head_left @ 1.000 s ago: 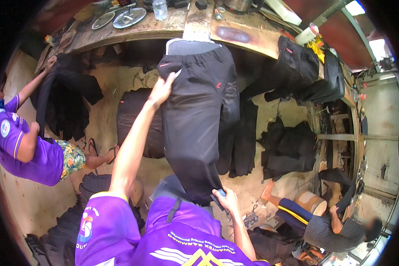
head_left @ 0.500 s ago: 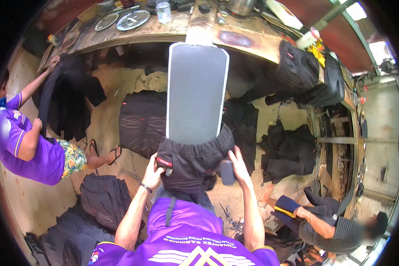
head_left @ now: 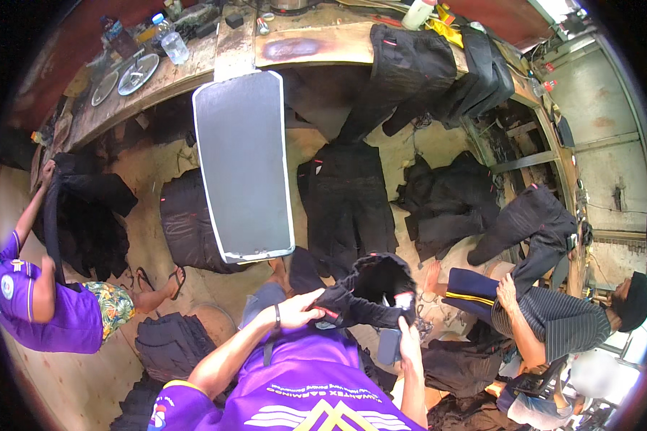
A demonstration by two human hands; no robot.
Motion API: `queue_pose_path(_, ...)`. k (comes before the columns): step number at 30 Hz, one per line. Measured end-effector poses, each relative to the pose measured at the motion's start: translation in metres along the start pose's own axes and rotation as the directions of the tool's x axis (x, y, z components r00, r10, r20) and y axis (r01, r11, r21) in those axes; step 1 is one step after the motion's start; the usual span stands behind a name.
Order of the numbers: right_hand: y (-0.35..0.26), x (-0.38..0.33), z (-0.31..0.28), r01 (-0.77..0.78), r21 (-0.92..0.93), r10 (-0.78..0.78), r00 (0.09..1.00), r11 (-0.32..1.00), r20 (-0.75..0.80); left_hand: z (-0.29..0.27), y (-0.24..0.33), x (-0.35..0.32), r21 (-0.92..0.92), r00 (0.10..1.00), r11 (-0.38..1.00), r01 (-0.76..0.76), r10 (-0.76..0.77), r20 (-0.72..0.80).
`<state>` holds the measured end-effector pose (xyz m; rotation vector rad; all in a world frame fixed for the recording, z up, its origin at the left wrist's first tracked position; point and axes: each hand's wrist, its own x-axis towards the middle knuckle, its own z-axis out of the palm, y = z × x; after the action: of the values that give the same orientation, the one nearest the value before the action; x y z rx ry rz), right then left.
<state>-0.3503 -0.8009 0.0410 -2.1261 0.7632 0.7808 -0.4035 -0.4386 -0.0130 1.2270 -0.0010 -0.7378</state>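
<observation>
Left hand grips one pair of black trousers by the waistband; the right hand holds one small grey block, its fingertips also touching the waistband. The trousers are bunched between the two hands, close before the person's body, the waist opening showing. They are off the one grey board, near its closer end, not touching it. The board's far end meets one wooden table, where two plates, two bottles at the left and one white bottle at the right stand. At least two garments drape over the table's edge. Three dark piles lie on the floor past the hands. One co-worker is at the left; another, in stripes, at the right.
</observation>
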Motion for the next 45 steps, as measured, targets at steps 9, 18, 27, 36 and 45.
queue_pose_path(9, -0.145, 0.109, 0.038, 0.414, 0.366, -0.384, 0.910, 0.834, -0.154, -0.083, 0.074, 0.139, 0.668, 0.788, 0.736, 0.108, 0.347, -0.509)
queue_pose_path(18, -0.284, 0.250, 0.144, 0.645, -0.092, -0.651, 0.752, 0.759, -0.101, -0.145, 0.155, 0.050, 0.858, 0.172, 0.510, 0.054, 0.842, -0.511)
queue_pose_path(27, -0.024, 0.211, 0.211, 0.346, -0.619, -0.140, 0.924, 0.705, 0.357, -0.372, -0.115, -0.093, 0.155, -0.002, 0.814, 0.560, 0.189, -0.982)
queue_pose_path(36, 0.006, 0.180, 0.228, 0.191, -0.521, -0.057, 0.963, 0.832, 0.262, -0.600, -0.172, -0.068, 0.303, 0.258, -0.087, 0.949, -0.341, -0.904)
queue_pose_path(45, -0.069, 0.099, 0.271, 0.239, -0.436, -0.091, 0.939, 0.868, 0.333, -0.344, -0.103, -0.139, 0.686, 0.759, 0.436, 0.582, 0.011, -0.651)
